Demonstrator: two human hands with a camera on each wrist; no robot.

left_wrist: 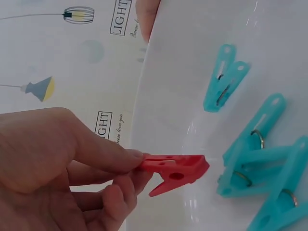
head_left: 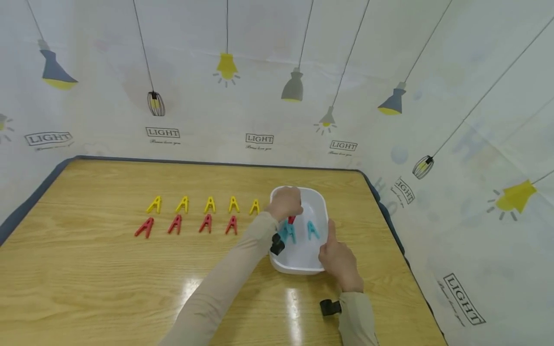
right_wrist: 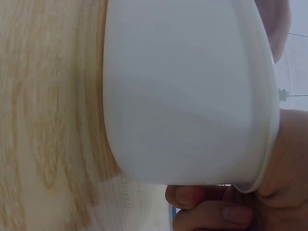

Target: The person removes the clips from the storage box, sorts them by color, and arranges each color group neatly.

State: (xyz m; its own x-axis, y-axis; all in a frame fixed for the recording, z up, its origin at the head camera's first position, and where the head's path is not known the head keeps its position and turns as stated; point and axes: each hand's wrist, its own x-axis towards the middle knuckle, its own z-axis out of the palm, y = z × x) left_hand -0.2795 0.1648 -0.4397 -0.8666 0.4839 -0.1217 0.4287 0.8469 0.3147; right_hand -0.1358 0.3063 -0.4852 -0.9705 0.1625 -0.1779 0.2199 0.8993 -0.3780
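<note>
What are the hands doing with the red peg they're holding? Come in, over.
Left hand pinches red peg over tub. Right hand holds tub's rim. Teal pegs lie in tub, none touching the red one.

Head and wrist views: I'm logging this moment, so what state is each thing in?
Left hand, pinching the red clip
Red clip, over the tub
Right hand, holding the tub's side
Tub, upright on the table, clips inside
Blue clips, lying inside the tub, one apart
Yellow clips, in a row on the table
Other red clips, in a nearer row
</note>
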